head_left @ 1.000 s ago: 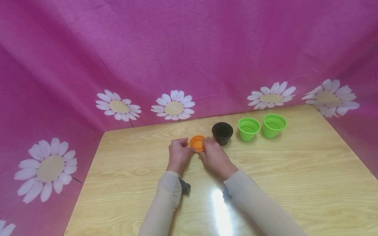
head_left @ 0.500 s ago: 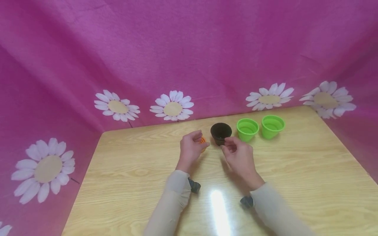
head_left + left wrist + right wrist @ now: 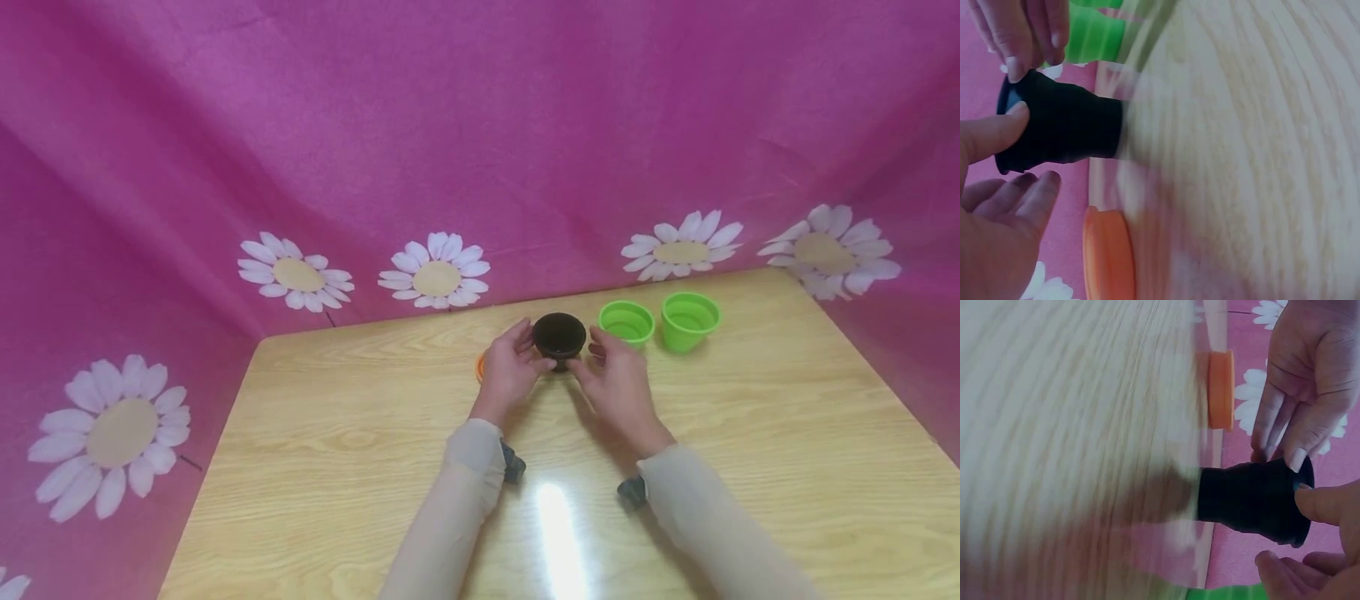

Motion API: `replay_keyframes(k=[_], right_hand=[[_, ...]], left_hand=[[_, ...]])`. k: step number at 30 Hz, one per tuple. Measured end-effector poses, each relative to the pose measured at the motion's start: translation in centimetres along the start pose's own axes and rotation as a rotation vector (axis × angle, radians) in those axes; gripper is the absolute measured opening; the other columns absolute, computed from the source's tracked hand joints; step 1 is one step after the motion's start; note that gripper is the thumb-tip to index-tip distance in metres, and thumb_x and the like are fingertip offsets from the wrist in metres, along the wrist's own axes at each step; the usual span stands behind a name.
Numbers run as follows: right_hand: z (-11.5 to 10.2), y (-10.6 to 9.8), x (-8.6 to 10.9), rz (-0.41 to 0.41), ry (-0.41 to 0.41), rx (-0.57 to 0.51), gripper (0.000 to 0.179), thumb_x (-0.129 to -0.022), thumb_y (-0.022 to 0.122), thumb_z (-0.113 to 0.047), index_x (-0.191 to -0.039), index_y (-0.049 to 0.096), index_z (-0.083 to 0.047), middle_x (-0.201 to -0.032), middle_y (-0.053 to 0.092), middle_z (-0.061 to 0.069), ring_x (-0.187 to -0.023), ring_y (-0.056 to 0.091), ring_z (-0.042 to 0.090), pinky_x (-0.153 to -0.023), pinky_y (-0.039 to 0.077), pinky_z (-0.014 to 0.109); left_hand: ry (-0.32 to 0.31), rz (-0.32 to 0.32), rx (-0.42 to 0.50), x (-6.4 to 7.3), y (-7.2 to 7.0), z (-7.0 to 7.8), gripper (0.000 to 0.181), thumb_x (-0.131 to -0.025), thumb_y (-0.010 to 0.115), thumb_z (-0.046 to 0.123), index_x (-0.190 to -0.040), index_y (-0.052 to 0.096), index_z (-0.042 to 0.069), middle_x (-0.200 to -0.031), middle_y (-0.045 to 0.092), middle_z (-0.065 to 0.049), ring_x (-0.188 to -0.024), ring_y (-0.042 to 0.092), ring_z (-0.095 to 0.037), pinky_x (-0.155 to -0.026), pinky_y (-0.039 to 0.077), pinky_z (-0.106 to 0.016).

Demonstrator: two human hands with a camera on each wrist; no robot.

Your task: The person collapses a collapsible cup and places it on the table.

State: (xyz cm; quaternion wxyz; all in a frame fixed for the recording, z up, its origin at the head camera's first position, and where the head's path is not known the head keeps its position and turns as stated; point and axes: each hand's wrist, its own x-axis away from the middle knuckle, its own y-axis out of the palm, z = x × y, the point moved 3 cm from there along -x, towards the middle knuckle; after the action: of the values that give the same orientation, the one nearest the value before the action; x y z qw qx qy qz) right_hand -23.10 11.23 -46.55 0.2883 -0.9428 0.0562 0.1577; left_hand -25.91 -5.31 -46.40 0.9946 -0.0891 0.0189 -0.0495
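A black cup (image 3: 558, 335) stands upright on the wooden table, its mouth facing up. Its wall narrows in steps towards the base, as the left wrist view of the black cup (image 3: 1075, 122) shows. My left hand (image 3: 510, 371) is around its left side, thumb at the near wall below the rim. From the right, my right hand (image 3: 618, 383) holds it likewise, with the thumb on the rim side and the fingers spread behind. A flat orange collapsed cup (image 3: 1221, 390) lies to the left, mostly hidden behind my left hand in the head view.
Two light green cups stand to the right of the black one: a nearer green cup (image 3: 627, 317) partly behind my right fingers and a farther green cup (image 3: 682, 340). A pink flowered cloth (image 3: 525, 167) hangs along the back edge of the table (image 3: 337, 500).
The hands have left the orange cup, now flat on the table. My right hand moved right first, then my left followed, and both came around the black cup.
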Motion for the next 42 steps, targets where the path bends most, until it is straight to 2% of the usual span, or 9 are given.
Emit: replay_keyframes(k=[6,12,16,20,25,30,34,38,42], right_hand=[[0.0,1.0,-0.7,-0.037,-0.025,-0.092,0.058,-0.086,0.078,-0.001,-0.137,0.051,0.012,-0.127,0.06,0.031,-0.112,0.064,0.043,-0.091,0.057,0.045],[-0.4,0.8,-0.7,-0.042,0.014,-0.065,0.058,-0.089,0.076,-0.004,-0.138,0.051,0.011,-0.127,0.061,0.03,-0.111,0.065,0.042,-0.09,0.057,0.045],[-1.0,0.1,-0.4,-0.055,0.023,-0.091,0.056,-0.09,0.075,-0.004,-0.138,0.051,0.01,-0.13,0.059,0.03,-0.11,0.065,0.042,-0.091,0.057,0.045],[-2.1,-1.1,0.1,-0.045,-0.03,-0.133,0.039,-0.089,0.076,-0.003,-0.124,0.063,0.009,-0.129,0.061,0.028,-0.107,0.067,0.04,-0.091,0.058,0.044],[-3.5,-3.1,0.9,-0.014,-0.114,-0.149,0.026,-0.086,0.079,-0.003,-0.11,0.071,0.002,-0.115,0.069,0.02,-0.099,0.071,0.034,-0.086,0.06,0.042],[-4.9,-4.5,1.5,-0.016,-0.174,-0.162,0.025,-0.083,0.082,-0.003,-0.106,0.071,-0.001,-0.104,0.073,0.011,-0.095,0.073,0.028,-0.084,0.061,0.041],[-5.8,-4.9,1.7,-0.028,-0.195,-0.158,0.026,-0.082,0.083,-0.002,-0.105,0.071,-0.001,-0.102,0.074,0.01,-0.095,0.073,0.027,-0.084,0.061,0.041],[-6.0,-5.3,1.9,-0.023,-0.241,-0.115,0.027,-0.082,0.083,-0.003,-0.106,0.072,0.0,-0.112,0.072,0.014,-0.099,0.071,0.03,-0.086,0.06,0.045],[-6.5,-5.7,1.9,0.021,-0.454,0.028,0.036,-0.077,0.087,-0.008,-0.11,0.074,0.0,-0.127,0.066,0.018,-0.112,0.065,0.036,-0.094,0.054,0.052]], left_hand=[[0.017,-0.011,0.026,-0.2,0.2,-0.6,0.072,-0.083,0.074,-0.013,-0.147,0.043,-0.006,-0.142,0.053,-0.023,-0.121,0.061,-0.031,-0.092,0.055,-0.025],[0.018,0.006,0.033,-0.1,0.1,-0.7,0.068,-0.084,0.075,-0.012,-0.145,0.047,-0.005,-0.143,0.052,-0.022,-0.119,0.062,-0.029,-0.088,0.056,-0.023],[0.037,0.018,0.01,0.4,-0.3,-0.1,0.067,-0.084,0.077,-0.009,-0.144,0.05,-0.003,-0.142,0.054,-0.02,-0.116,0.064,-0.026,-0.087,0.056,-0.021],[0.107,0.022,-0.04,1.7,-1.0,1.5,0.065,-0.083,0.08,-0.004,-0.143,0.054,0.003,-0.14,0.057,-0.017,-0.113,0.066,-0.025,-0.088,0.057,-0.023],[0.282,-0.019,-0.178,3.4,-2.0,3.6,0.061,-0.083,0.081,-0.001,-0.14,0.061,0.011,-0.139,0.06,-0.011,-0.109,0.068,-0.026,-0.09,0.057,-0.028],[0.674,0.022,-0.578,5.1,-3.0,5.5,0.046,-0.082,0.083,0.005,-0.127,0.071,0.009,-0.136,0.061,-0.015,-0.117,0.064,-0.027,-0.099,0.051,-0.028],[0.962,0.048,-0.707,5.9,-3.4,6.6,0.034,-0.083,0.082,0.003,-0.117,0.074,0.001,-0.129,0.065,-0.017,-0.122,0.06,-0.031,-0.107,0.045,-0.028],[1.05,0.017,-0.732,6.2,-3.4,7.1,0.028,-0.084,0.08,0.003,-0.111,0.074,-0.001,-0.12,0.07,-0.016,-0.118,0.063,-0.03,-0.109,0.043,-0.028],[1.052,0.013,-0.755,6.4,-3.4,7.3,0.025,-0.085,0.081,0.005,-0.108,0.075,-0.001,-0.116,0.071,-0.015,-0.115,0.065,-0.028,-0.108,0.044,-0.027]])
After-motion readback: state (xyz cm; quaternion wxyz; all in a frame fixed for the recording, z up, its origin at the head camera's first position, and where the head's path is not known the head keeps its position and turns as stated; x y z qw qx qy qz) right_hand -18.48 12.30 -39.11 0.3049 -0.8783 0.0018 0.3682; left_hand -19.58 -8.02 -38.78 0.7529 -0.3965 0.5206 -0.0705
